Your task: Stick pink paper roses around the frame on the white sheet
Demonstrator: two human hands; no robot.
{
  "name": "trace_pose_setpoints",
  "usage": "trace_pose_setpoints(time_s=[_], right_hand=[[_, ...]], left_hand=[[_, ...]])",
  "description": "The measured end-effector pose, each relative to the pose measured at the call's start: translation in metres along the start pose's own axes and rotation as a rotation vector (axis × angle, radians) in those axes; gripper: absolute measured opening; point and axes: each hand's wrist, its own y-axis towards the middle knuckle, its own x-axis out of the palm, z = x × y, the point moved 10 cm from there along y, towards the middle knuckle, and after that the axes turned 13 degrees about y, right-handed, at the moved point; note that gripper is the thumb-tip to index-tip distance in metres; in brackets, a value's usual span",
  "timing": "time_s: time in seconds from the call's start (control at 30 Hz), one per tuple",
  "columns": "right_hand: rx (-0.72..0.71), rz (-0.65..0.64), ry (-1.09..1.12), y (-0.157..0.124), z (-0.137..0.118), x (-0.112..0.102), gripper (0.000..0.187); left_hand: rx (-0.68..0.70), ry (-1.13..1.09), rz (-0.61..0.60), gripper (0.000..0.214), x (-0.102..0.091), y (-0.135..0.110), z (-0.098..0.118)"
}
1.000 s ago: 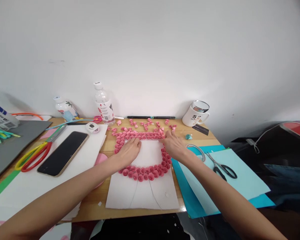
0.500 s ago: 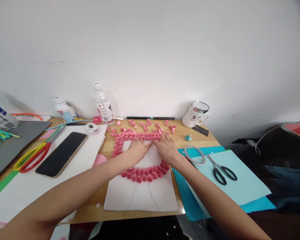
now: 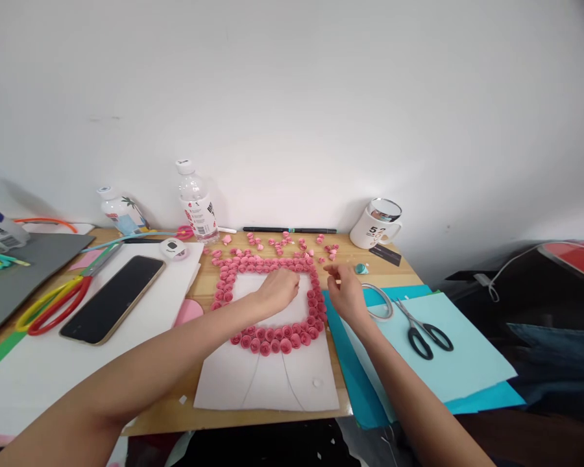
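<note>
Pink rolled paper roses (image 3: pixel 285 346) form a frame-shaped border on a white sheet (image 3: pixel 267 383) that bears curved pencil lines. Over the bare middle of that border is my left hand (image 3: pixel 278 290), its fingers curled closed; whatever they may hold is hidden. My right hand (image 3: pixel 345 292) hovers just right of the border's right side. Its forefinger points left, thumb and fingers apart, with nothing visible between them. Loose small pink paper roses (image 3: pixel 278 244) lie scattered behind the border. A small teal-capped item (image 3: pixel 361 268) sits just behind my right hand.
On the right are a tape roll (image 3: pixel 380 303), black-handled scissors (image 3: pixel 431 334), blue paper sheets (image 3: pixel 467 376), a card and a mug (image 3: pixel 376 224). To the left lie a phone (image 3: pixel 114 298) and red-yellow scissors (image 3: pixel 63 301). A water bottle (image 3: pixel 198 211) and pens stand or lie along the wall.
My hands were together at the border's upper right. My right hand has moved right, off the border; my left hand has curled closed and shifted slightly right. The view has shifted slightly.
</note>
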Motion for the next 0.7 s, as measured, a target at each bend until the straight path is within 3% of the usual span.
trace_pose_setpoints(time_s=[0.13, 0.37, 0.57, 0.7], right_hand=[[0.077, 0.063, 0.115, -0.02, 0.021, -0.006, 0.024], [0.036, 0.158, 0.196, -0.074, -0.007, -0.021, 0.02], [-0.021, 0.091, 0.446, -0.138, -0.028, 0.004, 0.009], [-0.04, 0.098, 0.52, -0.152, -0.031, 0.014, 0.007]], left_hand=[[-0.099, -0.077, 0.03, 0.018, 0.0, 0.021, 0.004], [-0.236, -0.194, -0.042, 0.02, 0.005, 0.037, -0.002], [-0.244, -0.322, -0.172, 0.04, 0.021, 0.042, -0.005], [-0.225, -0.378, -0.202, 0.044, 0.026, 0.043, -0.004]])
